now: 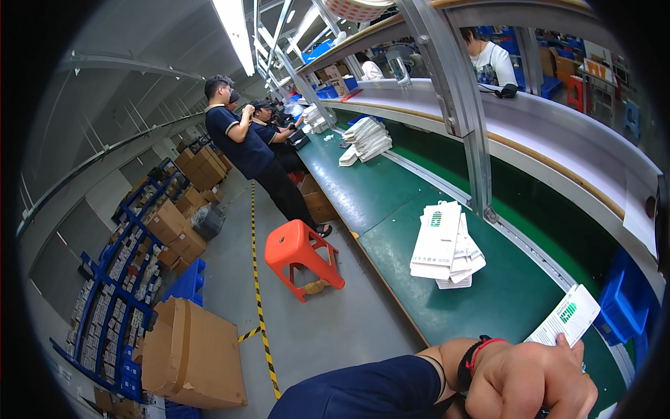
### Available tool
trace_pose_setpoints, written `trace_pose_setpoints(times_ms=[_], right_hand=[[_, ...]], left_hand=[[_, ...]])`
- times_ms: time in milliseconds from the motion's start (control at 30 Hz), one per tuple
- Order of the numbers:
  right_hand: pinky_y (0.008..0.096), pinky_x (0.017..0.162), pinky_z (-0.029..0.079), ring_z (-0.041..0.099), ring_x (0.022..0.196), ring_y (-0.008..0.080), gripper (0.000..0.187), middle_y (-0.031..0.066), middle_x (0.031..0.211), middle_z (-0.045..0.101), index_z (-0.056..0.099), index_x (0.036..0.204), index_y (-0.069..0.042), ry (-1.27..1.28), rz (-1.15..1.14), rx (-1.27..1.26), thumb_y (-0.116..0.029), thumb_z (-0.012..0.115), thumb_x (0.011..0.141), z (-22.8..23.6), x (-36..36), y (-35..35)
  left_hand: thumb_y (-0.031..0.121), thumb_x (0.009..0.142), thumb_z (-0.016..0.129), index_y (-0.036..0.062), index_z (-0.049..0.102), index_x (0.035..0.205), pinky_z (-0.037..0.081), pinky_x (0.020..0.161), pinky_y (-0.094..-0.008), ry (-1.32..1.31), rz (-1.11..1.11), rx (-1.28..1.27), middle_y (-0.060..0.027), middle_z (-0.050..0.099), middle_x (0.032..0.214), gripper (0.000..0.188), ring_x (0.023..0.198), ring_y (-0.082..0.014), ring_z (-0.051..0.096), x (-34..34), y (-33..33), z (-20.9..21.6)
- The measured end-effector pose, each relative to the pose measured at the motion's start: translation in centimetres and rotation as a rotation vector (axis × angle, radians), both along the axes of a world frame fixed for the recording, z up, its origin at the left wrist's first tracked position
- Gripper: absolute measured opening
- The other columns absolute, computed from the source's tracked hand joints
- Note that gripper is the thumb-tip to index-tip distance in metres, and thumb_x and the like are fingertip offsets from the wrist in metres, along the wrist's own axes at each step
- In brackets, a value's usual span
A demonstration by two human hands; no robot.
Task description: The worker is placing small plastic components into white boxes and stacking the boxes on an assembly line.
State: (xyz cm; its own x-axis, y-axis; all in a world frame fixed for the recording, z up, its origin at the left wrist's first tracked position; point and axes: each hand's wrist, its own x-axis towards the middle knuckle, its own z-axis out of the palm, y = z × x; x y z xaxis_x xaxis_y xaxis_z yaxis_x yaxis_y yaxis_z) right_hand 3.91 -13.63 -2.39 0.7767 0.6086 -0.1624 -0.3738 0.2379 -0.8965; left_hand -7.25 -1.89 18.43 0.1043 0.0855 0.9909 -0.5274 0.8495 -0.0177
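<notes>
At the lower right, my left hand (534, 377) reaches in from a navy sleeve, with red and black bands round the wrist. Its fingers are curled at the lower end of a flat white carton (569, 315) with green print, which slants up over the bench's edge. What lies under the palm is hidden. My right hand does not show. Up the green bench (387, 241) from my hand rests a loose pile of similar white cartons (438, 241), fanned unevenly, one with a hang tab.
Farther along the bench lies a bigger heap of white cartons (366, 140). A metal upright (447, 91) and shelf border the right side, with a blue bin (623, 297) below. An orange stool (296, 244) and a big cardboard box (192, 349) stand left; several people work beyond.
</notes>
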Motion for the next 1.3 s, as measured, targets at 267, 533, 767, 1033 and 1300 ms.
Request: trace_pose_setpoints(times_ms=[267,533,767,1033,1300], right_hand=[[0.0289,0.075,0.047,0.059,0.082,0.0186,0.030,0.0129,0.096,0.060,0.049,0.108,0.007,0.042,0.031,0.038,-0.007,0.055,0.081,1.5,-2.0,1.4],[0.0298,0.079,0.046,0.057,0.090,0.0170,0.029,0.0099,0.101,0.059,0.053,0.108,0.005,-0.036,0.126,0.011,-0.005,0.057,0.082,-0.3,-0.2,2.4],[0.0272,0.083,0.044,0.055,0.095,0.0150,0.031,0.0104,0.105,0.059,0.054,0.110,0.004,-0.123,0.099,0.025,-0.012,0.058,0.084,1.0,-0.1,0.5],[0.0277,0.084,0.045,0.055,0.096,0.0151,0.033,0.0103,0.107,0.058,0.052,0.112,0.003,-0.092,0.141,-0.008,-0.013,0.057,0.084,0.9,-0.4,0.5],[0.0274,0.084,0.044,0.055,0.096,0.0146,0.033,0.0102,0.106,0.058,0.053,0.112,0.003,-0.076,0.127,0.000,-0.013,0.058,0.084,1.2,-0.8,0.7]], left_hand=[[0.001,0.076,0.057,0.0012,0.056,0.065,0.041,0.053,-0.0323,0.073,0.028,0.079,-0.0113,0.053,0.072,0.011,0.061,-0.0216,0.049,-1.0,1.1,0.4],[0.010,0.080,0.057,0.0087,0.057,0.089,0.035,0.057,-0.0251,-0.018,1.143,-0.495,0.0002,0.048,0.085,0.009,0.076,-0.0142,0.043,-5.2,1.1,-1.3],[0.000,0.072,0.055,0.0107,0.043,0.078,0.033,0.047,-0.0231,-0.094,1.158,-0.225,0.0035,0.043,0.070,0.018,0.059,-0.0081,0.045,-7.9,-1.1,-3.1],[-0.001,0.074,0.054,0.0089,0.044,0.085,0.036,0.047,-0.0248,-0.122,1.023,-0.159,0.0023,0.049,0.075,0.017,0.061,-0.0098,0.048,-8.5,-0.2,-3.7],[-0.002,0.073,0.053,0.0085,0.045,0.083,0.037,0.048,-0.0256,-0.195,1.002,-0.252,0.0022,0.050,0.074,0.017,0.061,-0.0099,0.049,-6.9,-0.7,-2.9]])
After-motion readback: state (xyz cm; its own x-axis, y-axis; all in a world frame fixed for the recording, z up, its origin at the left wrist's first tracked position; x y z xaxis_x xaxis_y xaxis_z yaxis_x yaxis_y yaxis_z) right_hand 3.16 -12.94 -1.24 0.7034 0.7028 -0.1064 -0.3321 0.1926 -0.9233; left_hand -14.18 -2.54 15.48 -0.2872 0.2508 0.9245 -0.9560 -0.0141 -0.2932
